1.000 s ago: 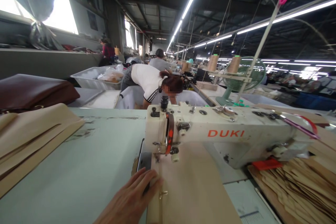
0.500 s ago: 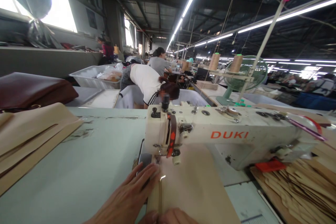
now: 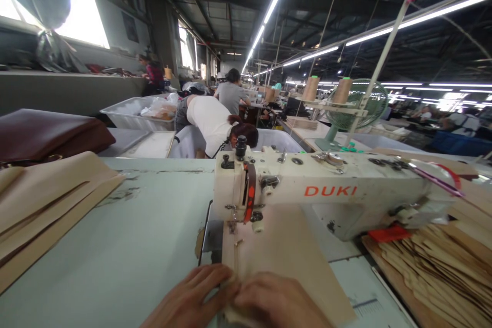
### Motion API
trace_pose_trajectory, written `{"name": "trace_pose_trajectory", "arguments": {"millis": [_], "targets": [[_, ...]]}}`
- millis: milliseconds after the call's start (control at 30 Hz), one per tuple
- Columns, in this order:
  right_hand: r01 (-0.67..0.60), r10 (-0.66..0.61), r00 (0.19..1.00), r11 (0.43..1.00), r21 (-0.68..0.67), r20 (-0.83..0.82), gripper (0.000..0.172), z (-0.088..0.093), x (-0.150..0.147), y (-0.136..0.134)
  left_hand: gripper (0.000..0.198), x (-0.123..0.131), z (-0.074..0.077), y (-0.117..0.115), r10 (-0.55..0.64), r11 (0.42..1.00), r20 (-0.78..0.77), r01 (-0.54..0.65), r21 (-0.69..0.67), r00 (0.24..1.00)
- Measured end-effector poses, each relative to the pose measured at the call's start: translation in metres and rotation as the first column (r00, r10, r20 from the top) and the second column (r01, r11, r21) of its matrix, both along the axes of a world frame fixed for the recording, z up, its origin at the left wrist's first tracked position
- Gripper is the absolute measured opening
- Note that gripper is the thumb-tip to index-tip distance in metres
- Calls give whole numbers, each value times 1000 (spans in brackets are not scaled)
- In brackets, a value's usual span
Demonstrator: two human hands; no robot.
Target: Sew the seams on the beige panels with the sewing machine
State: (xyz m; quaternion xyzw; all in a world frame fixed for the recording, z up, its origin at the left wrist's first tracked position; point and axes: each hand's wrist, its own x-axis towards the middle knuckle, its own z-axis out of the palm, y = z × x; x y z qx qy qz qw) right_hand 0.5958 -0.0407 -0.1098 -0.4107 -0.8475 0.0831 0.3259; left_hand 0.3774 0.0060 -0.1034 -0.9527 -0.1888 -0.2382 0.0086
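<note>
A flat beige panel (image 3: 284, 251) lies under the head of a white sewing machine (image 3: 284, 179) marked DUKI. Along its left edge runs a narrow strip with a small metal piece (image 3: 239, 242) that looks like a zipper pull. My left hand (image 3: 200, 294) grips the panel's left edge, thumb and fingers closing on it near the bottom of the view. Right beside it, my right hand (image 3: 274, 297) has its fingers curled onto the same panel, nearly touching the left thumb. Both sets of fingertips are partly hidden. The needle area stands ahead of my hands.
Beige pieces (image 3: 49, 205) are stacked on the pale green table (image 3: 154, 225) at left, near a brown leather item (image 3: 49, 133). More beige pieces (image 3: 434, 271) lie at right. Behind the machine, a person (image 3: 211, 118) bends over a white bin (image 3: 277, 139). A green fan (image 3: 365, 105) stands beyond.
My left hand has drawn back from beside the needle to the panel's near end. My right hand has come further into view, and the two hands now meet at the strip.
</note>
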Motion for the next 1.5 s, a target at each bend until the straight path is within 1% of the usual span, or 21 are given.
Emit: {"name": "trace_pose_trajectory", "arguments": {"millis": [33,67,100,133,167,233,333,433,533,600,733,833,933,1033,1133,1200,1267,1300,1400,1467,1500], "targets": [[33,-35,999,988,-151,-9,16,17,9,2,42,-2,3,-4,5,1000,27,-5,-14,1000],[112,-118,993,967,-230,-13,15,30,15,6,45,-3,6,-8,8,999,46,-7,-31,999],[188,-197,980,945,-266,-6,17,37,18,13,47,-4,8,-11,10,999,57,-7,-51,998],[251,-259,966,927,-279,8,19,39,18,21,49,-5,10,-14,10,998,60,-6,-68,998],[285,-288,957,917,-279,29,20,36,16,30,50,-5,11,-16,9,997,56,-5,-77,998],[305,-298,952,905,-295,71,19,23,8,47,54,-5,12,-17,12,997,25,-10,-80,1000],[363,-355,931,877,-315,85,6,7,-3,63,62,-6,10,-15,27,999,-38,-29,-45,999],[430,-430,900,846,-314,74,2,6,-6,69,65,-6,5,-12,34,998,-62,-37,-55,998],[476,-477,875,821,-315,79,6,10,-7,69,67,-3,-7,-6,-24,994,-56,17,-108,998],[499,-498,863,809,-310,89,7,11,-9,67,65,-1,-20,-2,-60,992,-37,56,-109,997],[537,-527,842,794,-285,117,7,5,-16,66,64,-1,-45,2,-44,994,6,44,-105,999],[561,-546,827,789,-252,134,12,-3,-20,77,65,-6,-53,4,-61,993,7,61,-98,998],[586,-570,810,776,-235,136,18,-4,-18,93,66,-10,-58,5,-78,995,-32,76,-60,996],[555,-538,832,801,-222,138,25,0,-11,92,70,-12,-67,5,-58,998,-35,59,30,998],[442,-417,896,872,-213,154,18,0,-3,62,69,-11,-71,5,-29,999,-49,31,41,998],[291,-270,954,939,-181,133,16,-6,2,38,65,-10,-65,4,-39,999,-41,39,12,998],[153,-142,985,981,-119,98,24,-14,4,20,64,-10,-48,2,-69,998,-13,69,-12,998],[115,-108,991,989,-90,82,29,-18,4,15,65,-9,-37,0,-71,997,-3,71,-21,997],[107,-100,991,992,-74,86,38,-25,5,15,68,-8,-3,-7,-36,999,-47,34,-42,998],[110,-101,989,990,-84,106,40,-24,6,22,68,-6,12,-10,-8,999,-71,5,-39,997],[112,-101,988,990,-89,118,40,-23,7,25,69,-5,16,-9,-2,999,-72,0,-36,997]]}}
